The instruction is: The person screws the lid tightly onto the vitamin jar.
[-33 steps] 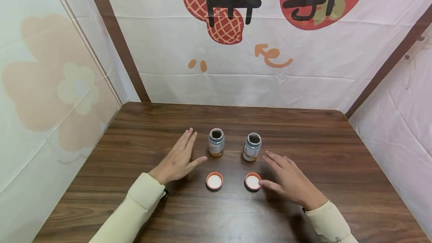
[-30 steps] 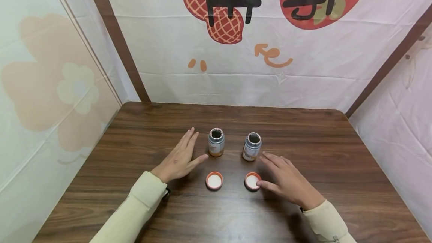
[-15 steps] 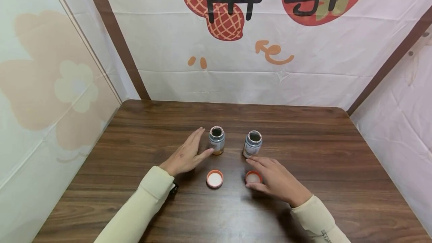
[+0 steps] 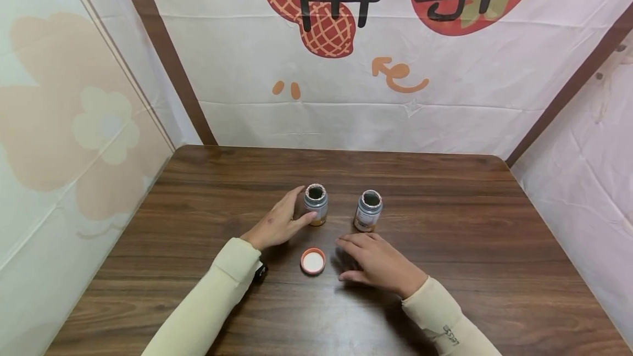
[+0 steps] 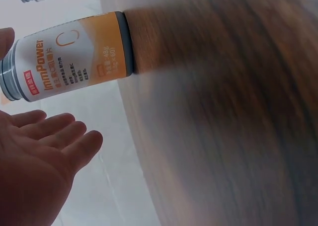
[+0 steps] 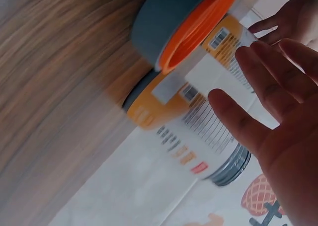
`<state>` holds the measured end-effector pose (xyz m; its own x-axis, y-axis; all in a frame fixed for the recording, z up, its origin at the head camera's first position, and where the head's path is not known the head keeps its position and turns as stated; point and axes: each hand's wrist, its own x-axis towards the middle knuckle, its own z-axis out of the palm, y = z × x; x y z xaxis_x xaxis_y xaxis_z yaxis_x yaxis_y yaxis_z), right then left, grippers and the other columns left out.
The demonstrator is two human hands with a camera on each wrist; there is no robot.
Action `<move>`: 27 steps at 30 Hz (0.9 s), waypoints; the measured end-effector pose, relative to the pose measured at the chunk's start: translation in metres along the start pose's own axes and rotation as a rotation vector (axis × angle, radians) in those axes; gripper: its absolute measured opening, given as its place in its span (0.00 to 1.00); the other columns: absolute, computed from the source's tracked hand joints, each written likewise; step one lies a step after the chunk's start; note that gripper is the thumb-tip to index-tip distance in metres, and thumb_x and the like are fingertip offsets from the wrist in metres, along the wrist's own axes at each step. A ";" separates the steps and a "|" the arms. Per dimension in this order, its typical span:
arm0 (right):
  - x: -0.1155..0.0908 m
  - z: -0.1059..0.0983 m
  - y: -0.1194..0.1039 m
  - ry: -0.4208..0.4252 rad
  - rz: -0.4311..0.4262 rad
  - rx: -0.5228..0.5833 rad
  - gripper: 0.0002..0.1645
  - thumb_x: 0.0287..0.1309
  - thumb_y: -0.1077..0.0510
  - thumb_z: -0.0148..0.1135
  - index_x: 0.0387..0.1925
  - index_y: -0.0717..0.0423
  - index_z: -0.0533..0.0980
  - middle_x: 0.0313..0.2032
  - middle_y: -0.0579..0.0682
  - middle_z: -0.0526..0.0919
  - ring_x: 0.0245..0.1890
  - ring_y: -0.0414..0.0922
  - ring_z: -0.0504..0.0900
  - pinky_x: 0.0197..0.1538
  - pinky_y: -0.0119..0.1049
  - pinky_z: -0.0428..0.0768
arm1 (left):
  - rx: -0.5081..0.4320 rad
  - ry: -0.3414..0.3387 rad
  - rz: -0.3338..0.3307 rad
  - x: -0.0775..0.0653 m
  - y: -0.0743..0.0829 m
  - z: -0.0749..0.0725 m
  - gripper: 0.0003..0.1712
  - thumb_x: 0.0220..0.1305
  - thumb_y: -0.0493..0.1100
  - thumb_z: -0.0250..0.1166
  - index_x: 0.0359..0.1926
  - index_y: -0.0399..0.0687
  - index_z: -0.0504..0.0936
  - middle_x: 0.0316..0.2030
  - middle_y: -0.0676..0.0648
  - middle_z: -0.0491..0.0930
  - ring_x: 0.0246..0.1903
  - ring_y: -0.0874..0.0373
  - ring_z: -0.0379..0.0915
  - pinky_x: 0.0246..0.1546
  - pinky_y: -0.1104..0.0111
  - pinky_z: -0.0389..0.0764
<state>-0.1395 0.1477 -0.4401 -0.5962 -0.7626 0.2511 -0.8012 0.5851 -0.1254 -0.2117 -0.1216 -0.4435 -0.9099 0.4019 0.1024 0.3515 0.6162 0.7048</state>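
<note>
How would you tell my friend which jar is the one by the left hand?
Start with the brown wood-grain table. Near its middle stands an open grey jar with a white-and-orange label. It has the left hand right beside it, while the matching jar to its right stands farther from that hand.
</note>
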 end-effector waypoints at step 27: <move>0.041 0.018 -0.028 -0.141 0.033 -0.004 0.41 0.54 0.37 0.71 0.62 0.55 0.75 0.58 0.49 0.79 0.57 0.47 0.77 0.58 0.49 0.74 | -0.174 0.033 0.005 0.015 -0.001 0.009 0.38 0.68 0.47 0.68 0.71 0.42 0.60 0.63 0.40 0.71 0.66 0.45 0.64 0.65 0.48 0.65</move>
<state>-0.1422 0.0946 -0.4435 -0.6235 -0.7741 0.1093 -0.7812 0.6112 -0.1273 -0.2234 -0.1100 -0.4488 -0.9160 0.3806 0.1266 0.3148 0.4866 0.8150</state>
